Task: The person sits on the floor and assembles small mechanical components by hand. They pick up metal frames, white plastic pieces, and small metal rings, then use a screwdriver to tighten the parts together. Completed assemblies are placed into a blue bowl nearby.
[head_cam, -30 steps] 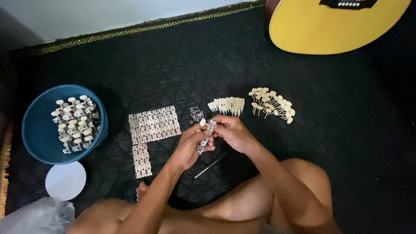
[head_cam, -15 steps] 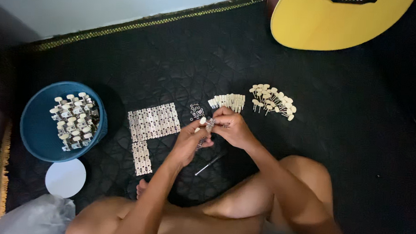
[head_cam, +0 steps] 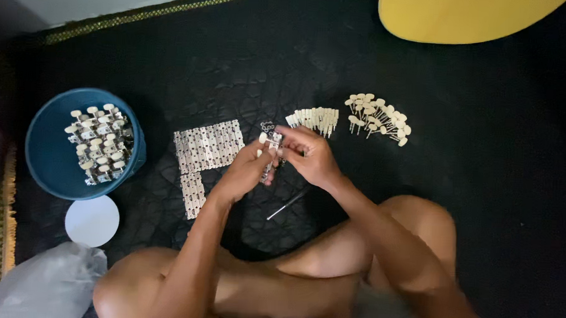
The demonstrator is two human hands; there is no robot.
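Hands unmoved since earlier; left hand (head_cam: 245,173), right hand (head_cam: 311,157) fingers pinching tuner strip (head_cam: 270,143), partly hidden.

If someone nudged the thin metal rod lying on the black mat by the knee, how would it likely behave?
The thin rod looks slim, straight and round, so it would probably stay stiff and feel light. On a smooth floor it might roll, but the textured black mat would likely stop it soon. Its thinness could make it fiddly to pinch up.
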